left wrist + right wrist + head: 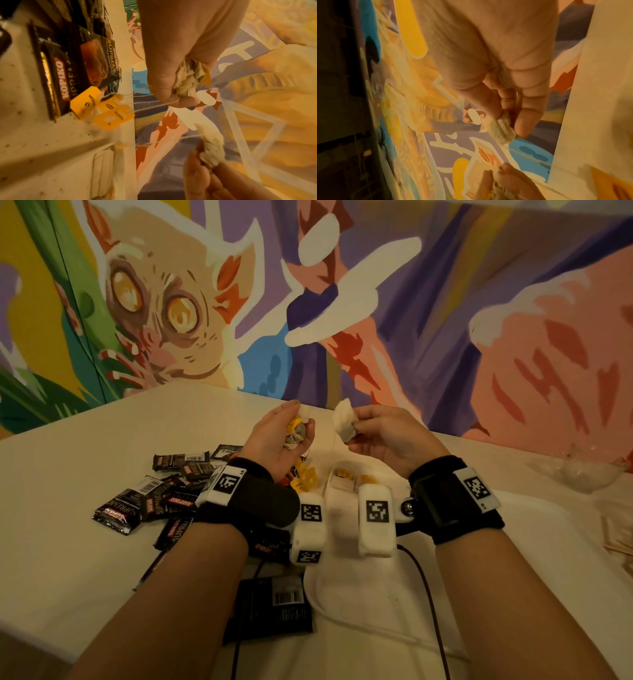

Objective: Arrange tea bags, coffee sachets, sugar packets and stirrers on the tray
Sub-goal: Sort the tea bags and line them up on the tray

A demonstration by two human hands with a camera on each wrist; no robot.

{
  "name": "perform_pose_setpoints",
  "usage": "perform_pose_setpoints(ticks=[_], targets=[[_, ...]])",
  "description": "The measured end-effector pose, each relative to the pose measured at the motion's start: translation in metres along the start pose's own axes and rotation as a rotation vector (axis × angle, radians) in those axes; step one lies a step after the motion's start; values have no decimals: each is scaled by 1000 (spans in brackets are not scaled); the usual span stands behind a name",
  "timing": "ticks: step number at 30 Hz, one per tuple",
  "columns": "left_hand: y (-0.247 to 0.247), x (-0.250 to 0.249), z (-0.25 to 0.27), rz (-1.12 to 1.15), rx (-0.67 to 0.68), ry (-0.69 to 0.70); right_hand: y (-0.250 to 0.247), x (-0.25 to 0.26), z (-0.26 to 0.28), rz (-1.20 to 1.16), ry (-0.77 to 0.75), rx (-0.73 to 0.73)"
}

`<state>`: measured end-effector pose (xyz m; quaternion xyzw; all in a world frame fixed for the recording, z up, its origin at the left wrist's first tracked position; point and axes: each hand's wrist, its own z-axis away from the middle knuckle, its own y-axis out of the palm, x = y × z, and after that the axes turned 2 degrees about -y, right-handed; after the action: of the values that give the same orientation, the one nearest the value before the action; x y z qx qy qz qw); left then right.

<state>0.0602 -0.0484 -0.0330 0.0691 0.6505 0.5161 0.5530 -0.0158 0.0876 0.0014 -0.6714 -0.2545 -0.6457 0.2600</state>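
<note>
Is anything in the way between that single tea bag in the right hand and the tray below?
Partly. The right hand pinches one tea bag in the air. The white tray lies under both wrists, and strings run from the left hand's tea bag bunch toward tags lying below.

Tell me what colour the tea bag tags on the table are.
Yellow tags with dark print, clearest in the left wrist view.

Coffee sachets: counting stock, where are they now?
In the head view the coffee sachets lie heaped on the white table, left of the left hand, beside yellow tea-bag tags.
</note>
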Motion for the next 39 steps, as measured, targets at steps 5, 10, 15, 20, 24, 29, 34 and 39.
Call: perform_pose_setpoints(ticks=[5,10,15,20,24,29,34,39], targets=[[-4,-4,1,-135,21,19,-5,2,0,-137,44,4],[4,1,13,-524,165,5,-4,4,1,-185,33,53],[5,5,20,-834,301,-107,-4,7,-2,-212,-8,-10],[2,-2,21,-788,266,-92,-13,-1,-14,-58,-138,-245],[-1,-12,18,-516,245,-33,-25,-9,-19,73,-191,-352],[-4,-18,15,-316,261,-42,-30,-15,-18,222,-227,-401],[-5,-21,13,-260,265,-32,-29,-17,-19,290,-232,-346],[-4,-23,15,-234,241,-2,-28,-17,-15,219,-250,-237]])
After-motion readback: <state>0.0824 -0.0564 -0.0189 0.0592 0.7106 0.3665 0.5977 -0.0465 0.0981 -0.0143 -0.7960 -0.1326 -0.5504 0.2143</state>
